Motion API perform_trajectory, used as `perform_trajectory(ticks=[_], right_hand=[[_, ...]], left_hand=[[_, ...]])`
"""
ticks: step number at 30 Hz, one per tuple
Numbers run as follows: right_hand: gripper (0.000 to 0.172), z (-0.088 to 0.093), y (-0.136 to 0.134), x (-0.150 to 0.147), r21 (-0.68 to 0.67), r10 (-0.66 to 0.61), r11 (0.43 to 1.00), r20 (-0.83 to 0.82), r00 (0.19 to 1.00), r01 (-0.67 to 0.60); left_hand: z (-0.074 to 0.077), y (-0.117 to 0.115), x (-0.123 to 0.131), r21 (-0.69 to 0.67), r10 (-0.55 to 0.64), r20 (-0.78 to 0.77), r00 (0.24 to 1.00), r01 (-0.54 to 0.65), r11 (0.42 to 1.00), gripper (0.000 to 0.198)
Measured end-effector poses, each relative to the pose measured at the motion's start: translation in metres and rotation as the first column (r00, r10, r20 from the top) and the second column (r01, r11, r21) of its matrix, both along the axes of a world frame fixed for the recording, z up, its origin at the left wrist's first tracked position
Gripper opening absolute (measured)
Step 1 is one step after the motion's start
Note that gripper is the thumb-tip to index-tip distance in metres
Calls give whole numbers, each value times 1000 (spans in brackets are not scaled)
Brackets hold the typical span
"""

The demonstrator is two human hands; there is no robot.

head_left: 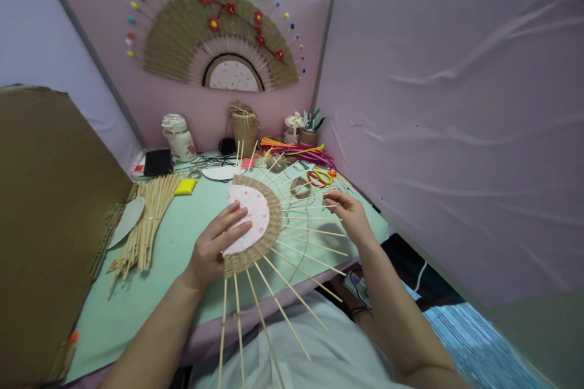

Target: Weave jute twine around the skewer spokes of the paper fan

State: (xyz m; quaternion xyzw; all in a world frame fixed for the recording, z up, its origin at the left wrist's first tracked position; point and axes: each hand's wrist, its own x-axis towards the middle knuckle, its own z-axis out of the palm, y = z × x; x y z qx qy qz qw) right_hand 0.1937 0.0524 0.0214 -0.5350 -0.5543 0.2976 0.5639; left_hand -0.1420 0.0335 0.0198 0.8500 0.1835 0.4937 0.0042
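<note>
Skewers [314, 232] radiate from the half-woven fan [276, 228] lying mid-frame on the mint counter [177, 243]. The left hand [216, 246] rests flat on its pink centre, grip released. The right hand [350, 216] curls at the skewer tips right of centre; I cannot tell whether it grasps one.

— Left hand [219, 243]?
— Lies flat, fingers spread, on the pink half-disc [255, 209] at the centre of the half-woven fan [269, 243], over the green table [177, 237].
— And the right hand [349, 214]?
— Hovers at the fan's far edge, fingertips curled at the outer ends of the bare spokes [310, 261]; hard to tell whether gripping.
— Around them?
— Bundle of loose sticks [146, 225] to the left, beside a cardboard sheet [45, 213]; twine roll [300, 186] and scissors [319, 177] just beyond the spokes; finished fan [219, 36] up on the pink wall.
</note>
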Motion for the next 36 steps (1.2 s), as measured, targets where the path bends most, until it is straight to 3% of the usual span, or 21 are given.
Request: perform_trajectory(ticks=[3, 5, 8, 11, 15, 19, 21, 23, 25, 26, 28, 31, 34, 36], right_hand=[[33, -4, 4, 23, 21, -194, 981, 243, 950, 195], [36, -8, 8, 38, 0, -263, 953, 497, 827, 304], [50, -14, 16, 50, -163, -122, 907, 781, 613, 388], [59, -19, 22, 47, -274, 13, 857, 858, 514, 436], [52, -24, 30, 40, -327, 51, 861, 817, 575, 389], [40, -22, 35, 44, -236, -154, 881, 675, 722, 409], [34, -12, 32, 48, -208, -259, 905, 422, 869, 370], [33, 5, 23, 49, -233, -242, 941, 46, 969, 246], [35, 29, 9, 44, -249, -119, 967, -261, 958, 52], [36, 42, 1, 40, -239, -38, 970, -336, 941, -47], [38, 66, -15, 29, -237, 116, 948, -368, 923, -214], [39, 90, -30, 14, -328, 300, 866, -264, 917, -377], [42, 99, -28, 6, -441, 427, 792, -97, 899, -423], [41, 101, -20, 4, -492, 461, 777, 19, 887, -393]], left_hand=[[1, -1, 0, 5, 9, 1, 1000, -9, 1000, 53], [2, -1, 1, 11, 22, 2, 1000, -22, 1000, 52], [2, -1, 1, 20, 42, 7, 999, -42, 999, 53], [0, 1, 0, 24, 53, 14, 999, -53, 998, 56], [-2, 2, -1, 25, 69, 14, 998, -69, 997, 55], [0, 1, 0, 31, 76, 6, 997, -76, 997, 55], [0, 1, 0, 30, 74, 2, 997, -74, 997, 55], [-1, 1, 1, 30, 73, -4, 997, -73, 997, 55], [-2, 1, 1, 37, 75, -16, 997, -75, 997, 56], [-3, 1, 1, 41, 78, -25, 997, -77, 996, 56], [-4, 2, 1, 45, 86, -35, 996, -85, 995, 56], [-5, 2, 1, 35, 99, -33, 995, -98, 995, 53], [-5, 2, 1, 36, 98, -30, 995, -97, 995, 53], [-5, 2, 1, 43, 96, -28, 995, -95, 995, 53]])
